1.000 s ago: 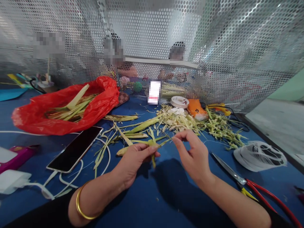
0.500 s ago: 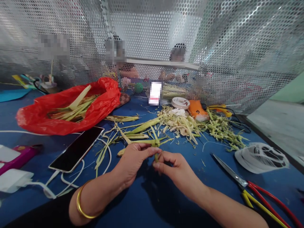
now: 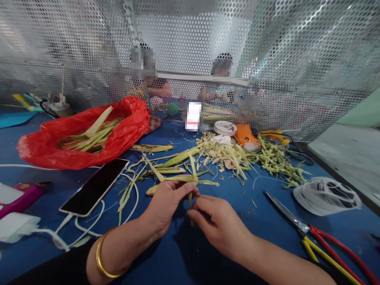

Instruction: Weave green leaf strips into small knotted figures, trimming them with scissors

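Observation:
My left hand [image 3: 168,202], with a gold bangle [image 3: 102,257] at the wrist, pinches a small knot of woven green leaf strips [image 3: 193,179]. Strips stick out from the knot to the left, upward and to the right, and one hangs down toward me. Just below and to the right, my right hand [image 3: 218,221] has thumb and forefinger closed at that hanging strip end [image 3: 190,199]; the fingertips partly hide it. Behind the knot, loose leaf strips [image 3: 175,170] lie on the blue table.
Scissors [image 3: 297,221] and a white spool [image 3: 323,198] lie right. Behind are leaf scraps [image 3: 228,154], an orange packet [image 3: 246,136] and a tape roll [image 3: 225,127]. Left are a phone [image 3: 95,188], cables and a red bag [image 3: 118,118] of leaves. Two people sit beyond a perforated screen [image 3: 184,39].
My right hand has moved down and slightly away from the knot, along the hanging strip. The strip pointing right now shows more fully. My left hand stays nearly in place.

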Available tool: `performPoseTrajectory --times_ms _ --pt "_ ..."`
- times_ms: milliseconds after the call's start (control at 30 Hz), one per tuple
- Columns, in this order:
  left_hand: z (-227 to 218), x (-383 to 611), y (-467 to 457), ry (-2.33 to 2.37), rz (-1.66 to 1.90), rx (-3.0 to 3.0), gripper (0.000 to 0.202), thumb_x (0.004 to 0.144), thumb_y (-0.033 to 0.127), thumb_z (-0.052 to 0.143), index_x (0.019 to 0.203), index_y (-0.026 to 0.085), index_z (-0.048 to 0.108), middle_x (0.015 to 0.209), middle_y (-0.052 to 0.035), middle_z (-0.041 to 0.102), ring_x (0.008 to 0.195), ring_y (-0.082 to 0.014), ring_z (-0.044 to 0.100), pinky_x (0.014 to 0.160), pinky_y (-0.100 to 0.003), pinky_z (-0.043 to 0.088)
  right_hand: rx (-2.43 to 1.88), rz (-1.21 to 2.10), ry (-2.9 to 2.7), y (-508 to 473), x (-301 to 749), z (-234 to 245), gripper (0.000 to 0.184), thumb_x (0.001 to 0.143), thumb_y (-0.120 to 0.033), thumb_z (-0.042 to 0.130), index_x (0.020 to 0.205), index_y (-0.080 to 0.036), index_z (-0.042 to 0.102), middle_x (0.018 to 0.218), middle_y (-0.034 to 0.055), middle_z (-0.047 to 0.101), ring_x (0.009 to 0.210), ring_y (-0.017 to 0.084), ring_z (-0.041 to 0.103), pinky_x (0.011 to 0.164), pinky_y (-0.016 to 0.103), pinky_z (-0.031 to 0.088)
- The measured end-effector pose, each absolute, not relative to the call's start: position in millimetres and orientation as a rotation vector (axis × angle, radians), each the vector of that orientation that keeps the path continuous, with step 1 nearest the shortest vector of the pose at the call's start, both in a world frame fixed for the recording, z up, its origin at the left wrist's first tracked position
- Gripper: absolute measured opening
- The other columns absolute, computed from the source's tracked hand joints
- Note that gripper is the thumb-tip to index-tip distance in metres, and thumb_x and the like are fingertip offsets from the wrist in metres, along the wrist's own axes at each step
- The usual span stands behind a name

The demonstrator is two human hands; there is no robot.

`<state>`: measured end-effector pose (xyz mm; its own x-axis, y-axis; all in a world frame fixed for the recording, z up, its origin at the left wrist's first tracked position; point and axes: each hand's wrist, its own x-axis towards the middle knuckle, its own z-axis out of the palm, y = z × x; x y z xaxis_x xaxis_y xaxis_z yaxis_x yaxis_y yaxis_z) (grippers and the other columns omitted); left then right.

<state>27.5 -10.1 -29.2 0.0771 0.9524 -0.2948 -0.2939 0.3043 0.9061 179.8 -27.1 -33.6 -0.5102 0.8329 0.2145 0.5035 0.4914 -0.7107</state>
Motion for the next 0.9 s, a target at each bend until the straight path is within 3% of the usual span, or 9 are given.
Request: performPoseTrajectory --times_ms 100,167,300,467,767,900 --pt "-28 25 -8 1.052 1.067 0.835 0.019 0.070 0.029 0.076 0.078 0.013 0.070 0.070 -0.0019 0.067 0.067 -0.0119 0.060 0.070 -0.024 0.047 -1.136 0.182 -2.144 -20 190 -25 0.015 0.092 -0.030 0.053 0.083 -0.020 0.059 0.082 0.0059 0.064 0.075 0.019 0.057 0.068 0.030 0.040" --pt "-27 25 -9 1.038 1.048 0.863 0.021 0.070 0.029 0.075 0.081 0.013 0.070 0.074 -0.0027 0.068 0.066 -0.0116 0.059 0.069 -0.024 0.048 -1.143 -0.010 -2.106 -13 196 -22 0.013 0.092 -0.029 0.053 0.095 -0.019 0.060 0.093 0.0089 0.066 0.086 0.022 0.059 0.076 0.034 0.040" --pt "-25 27 -13 1.071 1.007 0.874 0.022 0.068 0.026 0.075 0.083 0.013 0.068 0.075 -0.0014 0.067 0.062 -0.0096 0.057 0.064 -0.022 0.047 -1.135 0.161 -2.224 -5 197 -26 0.019 0.094 -0.018 0.047 0.081 -0.020 0.060 0.074 0.0012 0.065 0.070 0.016 0.059 0.082 0.034 0.038" --pt "-26 31 -14 1.169 0.961 0.932 0.023 0.070 0.031 0.074 0.080 0.013 0.064 0.060 0.0023 0.061 0.054 -0.0086 0.054 0.055 -0.021 0.043 -1.103 0.200 -2.317 -10 192 -28 0.026 0.093 -0.014 0.042 0.070 -0.018 0.054 0.065 0.0001 0.058 0.064 0.014 0.055 0.085 0.035 0.036" --pt "-25 28 -9 1.235 0.944 0.973 0.027 0.071 0.039 0.071 0.070 0.014 0.060 0.057 0.0030 0.059 0.050 -0.0087 0.054 0.052 -0.021 0.042 -1.198 0.551 -2.380 -11 206 -7 0.027 0.090 -0.018 0.049 0.062 -0.019 0.045 0.056 -0.0051 0.048 0.056 0.011 0.042 0.071 0.027 0.036" --pt "-22 27 -9 1.212 0.838 0.986 0.022 0.069 0.034 0.071 0.072 0.014 0.062 0.056 0.0036 0.058 0.049 -0.0084 0.053 0.051 -0.021 0.041 -1.208 0.580 -2.341 -9 211 0 0.023 0.091 -0.027 0.051 0.069 -0.021 0.057 0.062 -0.0035 0.056 0.060 0.012 0.050 0.070 0.029 0.038"
